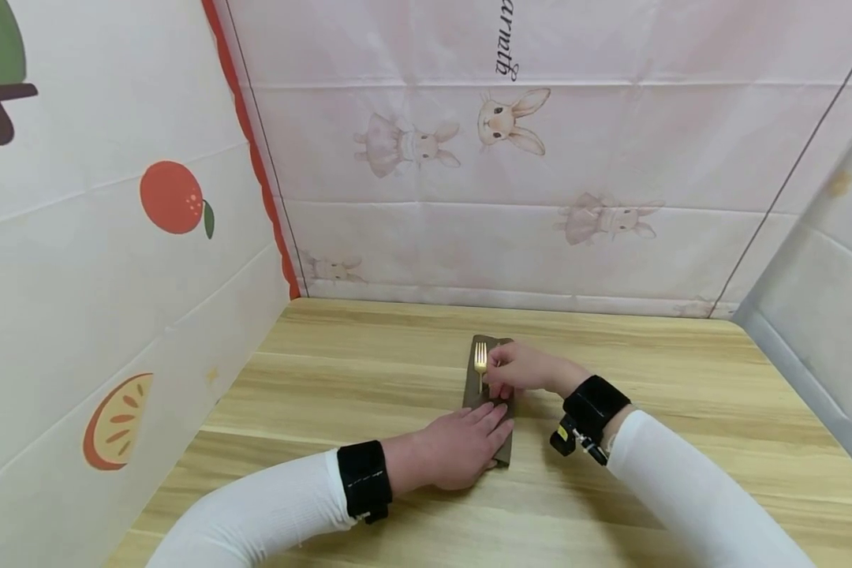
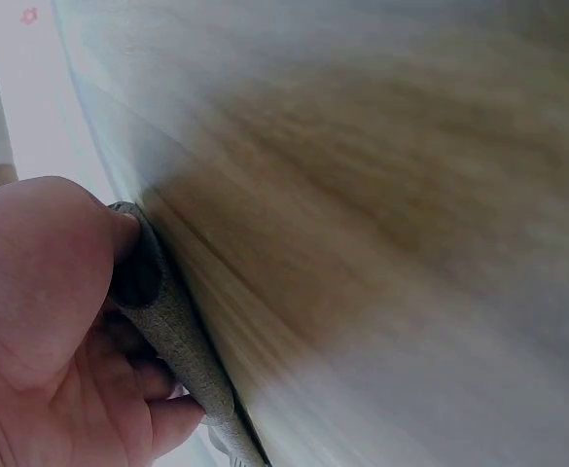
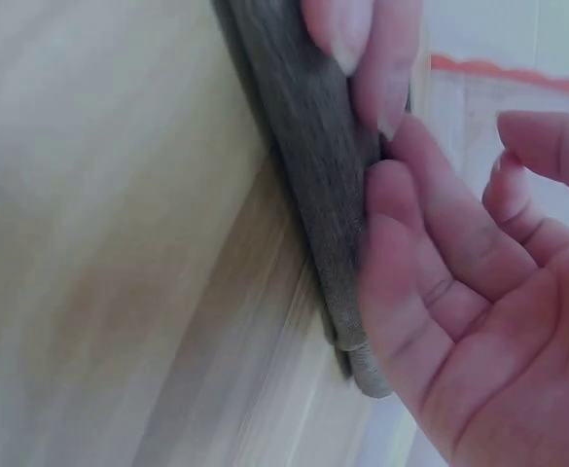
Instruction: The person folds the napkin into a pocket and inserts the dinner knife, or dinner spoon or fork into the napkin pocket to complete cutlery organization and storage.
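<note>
A dark grey-brown cloth napkin (image 1: 471, 386), folded into a long narrow strip, lies on the wooden table. On its far part rests a gold fork (image 1: 480, 356), tines pointing away; the lower handle is covered. My left hand (image 1: 468, 450) lies across the near part of the napkin, fingers extended over the cloth. In the left wrist view its thumb tip touches the napkin's folded end (image 2: 153, 282). My right hand (image 1: 521, 371) is at the napkin's right edge beside the fork. Its lightly bent fingers (image 3: 391, 282) touch the side of the cloth in the right wrist view.
The wooden table (image 1: 355, 371) reaches back to a pink wall covering (image 1: 426, 181) printed with rabbits. A white covering (image 1: 42, 276) with fruit prints stands along the left. Black wrist straps (image 1: 364, 477) with small cameras sit on both wrists.
</note>
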Tool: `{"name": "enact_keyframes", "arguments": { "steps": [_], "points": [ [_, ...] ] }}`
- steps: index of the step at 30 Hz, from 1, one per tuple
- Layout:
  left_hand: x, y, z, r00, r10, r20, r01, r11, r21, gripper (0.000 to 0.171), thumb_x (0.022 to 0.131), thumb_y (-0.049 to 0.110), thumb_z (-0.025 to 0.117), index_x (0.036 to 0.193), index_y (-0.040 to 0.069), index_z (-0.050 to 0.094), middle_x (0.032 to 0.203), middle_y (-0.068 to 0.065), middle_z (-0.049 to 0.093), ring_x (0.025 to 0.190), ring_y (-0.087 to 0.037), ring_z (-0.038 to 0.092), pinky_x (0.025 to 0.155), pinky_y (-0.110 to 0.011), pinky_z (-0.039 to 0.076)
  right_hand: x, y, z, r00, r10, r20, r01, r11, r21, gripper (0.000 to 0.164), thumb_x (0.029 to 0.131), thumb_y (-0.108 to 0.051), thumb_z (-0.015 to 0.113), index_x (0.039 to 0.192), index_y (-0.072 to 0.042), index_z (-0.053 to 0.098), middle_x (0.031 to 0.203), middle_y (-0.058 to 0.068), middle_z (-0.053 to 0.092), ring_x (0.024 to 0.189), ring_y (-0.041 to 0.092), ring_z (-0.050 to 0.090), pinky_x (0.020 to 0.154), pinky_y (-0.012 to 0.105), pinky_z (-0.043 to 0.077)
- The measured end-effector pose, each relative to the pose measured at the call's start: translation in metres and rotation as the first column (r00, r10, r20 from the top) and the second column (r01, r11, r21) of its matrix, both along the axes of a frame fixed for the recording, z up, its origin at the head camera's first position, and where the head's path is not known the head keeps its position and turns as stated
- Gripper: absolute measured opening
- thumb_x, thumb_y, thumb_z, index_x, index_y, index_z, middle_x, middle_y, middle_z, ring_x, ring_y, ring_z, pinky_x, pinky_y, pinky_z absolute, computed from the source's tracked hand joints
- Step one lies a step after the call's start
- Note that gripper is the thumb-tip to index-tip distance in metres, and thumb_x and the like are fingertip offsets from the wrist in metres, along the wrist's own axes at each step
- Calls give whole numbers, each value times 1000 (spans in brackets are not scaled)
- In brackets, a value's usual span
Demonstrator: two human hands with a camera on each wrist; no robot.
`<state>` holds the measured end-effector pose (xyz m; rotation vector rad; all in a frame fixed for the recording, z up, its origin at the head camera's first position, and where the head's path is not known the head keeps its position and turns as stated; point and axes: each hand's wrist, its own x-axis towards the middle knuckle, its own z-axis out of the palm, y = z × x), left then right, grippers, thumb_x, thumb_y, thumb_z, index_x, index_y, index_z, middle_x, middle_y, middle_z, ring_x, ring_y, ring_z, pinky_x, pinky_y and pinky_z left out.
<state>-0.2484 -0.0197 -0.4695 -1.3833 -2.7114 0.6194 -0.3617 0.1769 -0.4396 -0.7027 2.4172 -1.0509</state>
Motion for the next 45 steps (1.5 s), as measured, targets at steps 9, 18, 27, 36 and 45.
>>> {"name": "enact_keyframes", "arguments": {
  "steps": [9, 18, 27, 36, 45],
  "points": [
    [6, -4, 7, 998, -23, 62, 22, 1000, 10, 65, 110, 48, 37, 163, 13, 28, 171, -12, 24, 159, -26, 26, 122, -37, 37, 31, 5, 12, 977, 166, -132, -150, 981, 126, 14, 101, -19, 60, 90, -12, 65, 90, -2, 68, 79, 11, 57, 72, 27, 47],
    [22, -13, 12, 971, -25, 238, 15, 999, 45, 78, 106, 63, 30, 165, 13, 21, 173, -12, 15, 161, -27, 17, 125, -41, 32, 64, -6, 19, 936, 299, -187, -199, 886, 419, 43, 103, -5, 43, 142, -6, 62, 151, 11, 57, 144, 32, 50, 120, 49, 39],
    [40, -14, 17, 948, -26, 318, 11, 999, 48, 80, 104, 67, 34, 165, 18, 21, 173, -12, 13, 161, -26, 17, 124, -41, 34, 72, -10, 15, 928, 311, -203, -178, 852, 492, 50, 99, 1, 42, 147, -6, 56, 158, 9, 49, 150, 30, 43, 122, 47, 35],
    [44, -10, 19, 942, -28, 333, 5, 998, 69, 79, 103, 67, 35, 164, 18, 25, 172, -14, 18, 159, -29, 22, 124, -39, 34, 69, -13, 10, 929, 300, -217, -165, 861, 481, 49, 100, -1, 42, 147, -8, 55, 160, 7, 46, 152, 32, 39, 124, 48, 33],
    [46, -5, 20, 952, -12, 307, -9, 998, 67, 81, 102, 70, 36, 163, 18, 29, 171, -15, 22, 158, -31, 26, 125, -39, 33, 67, -15, 9, 943, 263, -205, -154, 889, 432, 48, 99, 0, 41, 144, -6, 58, 160, 7, 47, 153, 32, 38, 124, 49, 32]
  ]
}}
